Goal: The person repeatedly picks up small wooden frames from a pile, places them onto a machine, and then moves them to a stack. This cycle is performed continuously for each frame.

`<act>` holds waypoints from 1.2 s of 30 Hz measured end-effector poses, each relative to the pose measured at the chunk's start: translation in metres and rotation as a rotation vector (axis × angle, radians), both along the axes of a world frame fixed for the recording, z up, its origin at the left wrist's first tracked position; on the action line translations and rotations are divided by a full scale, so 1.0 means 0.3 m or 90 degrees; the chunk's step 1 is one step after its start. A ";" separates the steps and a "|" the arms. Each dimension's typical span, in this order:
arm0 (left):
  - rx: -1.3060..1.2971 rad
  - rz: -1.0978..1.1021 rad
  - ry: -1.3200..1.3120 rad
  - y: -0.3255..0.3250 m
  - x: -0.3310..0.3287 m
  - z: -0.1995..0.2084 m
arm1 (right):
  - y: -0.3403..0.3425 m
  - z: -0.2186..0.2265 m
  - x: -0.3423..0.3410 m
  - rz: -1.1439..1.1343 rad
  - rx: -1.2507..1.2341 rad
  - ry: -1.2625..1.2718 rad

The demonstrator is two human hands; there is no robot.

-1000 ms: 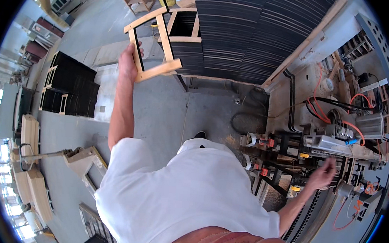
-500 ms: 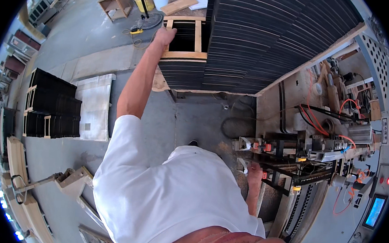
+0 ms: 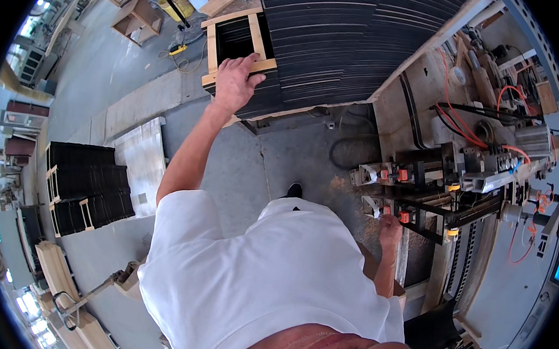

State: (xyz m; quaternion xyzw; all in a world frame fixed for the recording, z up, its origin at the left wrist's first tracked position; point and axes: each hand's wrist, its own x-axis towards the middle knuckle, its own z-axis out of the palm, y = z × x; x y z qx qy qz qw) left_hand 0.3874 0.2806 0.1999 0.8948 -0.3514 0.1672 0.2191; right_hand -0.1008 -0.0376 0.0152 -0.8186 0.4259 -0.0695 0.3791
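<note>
My left hand (image 3: 235, 85) curls over the near rail of a pale wooden frame (image 3: 256, 37), which lies at the end of a tall stack of black-edged pieces (image 3: 338, 47). Through the frame's opening a dark inside shows. Down by my right side, my right hand (image 3: 389, 234) is closed at the front end of a machine, beside a white bracket (image 3: 374, 209) and an orange block (image 3: 405, 217). Whatever its fingers hold, if anything, is too small and hidden to make out.
Black pieces with pale wooden ends (image 3: 90, 185) stand on the left floor beside a silvery flat board (image 3: 141, 156). A fan stand (image 3: 171, 8), a yellow bucket (image 3: 177, 2) and a wooden box (image 3: 136, 20) are far left. Orange hoses (image 3: 464, 131) run over the machine.
My left hand has gone from the frame's left rail to its near rail. The view has turned, and my right hand still stays by the machine's front end.
</note>
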 end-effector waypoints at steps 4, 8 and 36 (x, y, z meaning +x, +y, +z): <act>-0.019 -0.009 0.025 -0.018 -0.016 0.008 | 0.000 -0.024 -0.089 -0.045 0.035 -0.049; -0.077 -0.053 -0.074 -0.044 -0.030 0.005 | -0.030 -0.011 -0.245 -0.072 0.040 -0.062; -0.137 -0.594 0.790 -1.708 -1.466 -0.382 | 0.646 0.223 -1.299 -0.929 -0.155 0.181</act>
